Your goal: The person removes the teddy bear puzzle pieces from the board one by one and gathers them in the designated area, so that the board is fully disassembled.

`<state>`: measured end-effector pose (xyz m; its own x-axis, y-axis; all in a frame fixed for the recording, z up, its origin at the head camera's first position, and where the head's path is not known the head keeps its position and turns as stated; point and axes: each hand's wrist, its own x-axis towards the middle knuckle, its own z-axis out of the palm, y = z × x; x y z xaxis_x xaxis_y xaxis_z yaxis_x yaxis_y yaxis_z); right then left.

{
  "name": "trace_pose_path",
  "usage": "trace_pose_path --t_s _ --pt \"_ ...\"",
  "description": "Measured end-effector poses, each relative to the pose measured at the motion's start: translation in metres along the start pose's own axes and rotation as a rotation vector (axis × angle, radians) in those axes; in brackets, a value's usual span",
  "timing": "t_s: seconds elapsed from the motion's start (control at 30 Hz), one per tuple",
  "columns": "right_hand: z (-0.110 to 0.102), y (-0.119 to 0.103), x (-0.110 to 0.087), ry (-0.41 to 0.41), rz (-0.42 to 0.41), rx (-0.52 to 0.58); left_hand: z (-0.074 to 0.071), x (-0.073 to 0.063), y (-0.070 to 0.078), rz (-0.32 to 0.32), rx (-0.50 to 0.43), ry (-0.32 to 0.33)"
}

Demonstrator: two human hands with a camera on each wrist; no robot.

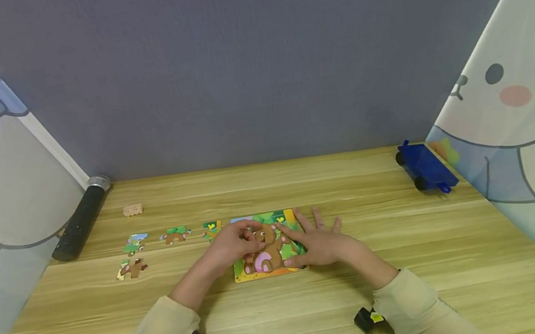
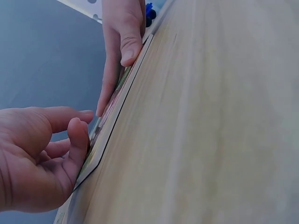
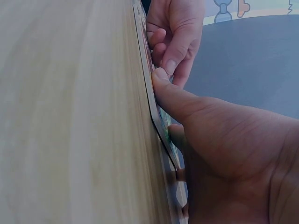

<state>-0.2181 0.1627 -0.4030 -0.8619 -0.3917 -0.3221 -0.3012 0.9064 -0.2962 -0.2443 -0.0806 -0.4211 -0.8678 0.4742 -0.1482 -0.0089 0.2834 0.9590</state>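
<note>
A jigsaw puzzle board [image 1: 271, 272] with a brown bear picture and an orange border lies on the table. My left hand [image 1: 234, 243] is over its left part, thumb and index finger bent around the bear's face; whether they pinch a piece there is hidden. In the left wrist view, the left hand's fingertips [image 2: 74, 125] are close to the board's surface. My right hand [image 1: 320, 241] rests on the board's right side with fingers spread, thumb on the picture. Loose puzzle pieces lie left of the board, including a bear piece [image 1: 132, 269] and a green-and-brown piece [image 1: 175, 235].
A blue-topped puzzle piece [image 1: 136, 243] and a small tan block [image 1: 133, 210] lie at the left. A black microphone [image 1: 80, 221] is at the far left edge, a blue toy cart [image 1: 424, 166] at the far right. A grey panel [image 1: 239, 64] stands behind the table.
</note>
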Motion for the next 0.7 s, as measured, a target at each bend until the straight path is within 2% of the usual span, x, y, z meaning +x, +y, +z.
trace_pose_path --t_s 0.2,0.4,0.7 --pt "0.0000 0.0002 -0.0004 -0.006 -0.001 0.005 0.0003 0.0006 0.0026 -0.013 0.033 -0.033" --pt "-0.0004 -0.0004 -0.0002 -0.002 0.000 0.001 0.0001 0.0009 0.0038 -0.014 0.023 -0.054" --pt "0.0009 -0.0010 -0.0022 0.006 -0.001 -0.002 0.0027 -0.0005 0.0056 -0.035 0.025 -0.048"
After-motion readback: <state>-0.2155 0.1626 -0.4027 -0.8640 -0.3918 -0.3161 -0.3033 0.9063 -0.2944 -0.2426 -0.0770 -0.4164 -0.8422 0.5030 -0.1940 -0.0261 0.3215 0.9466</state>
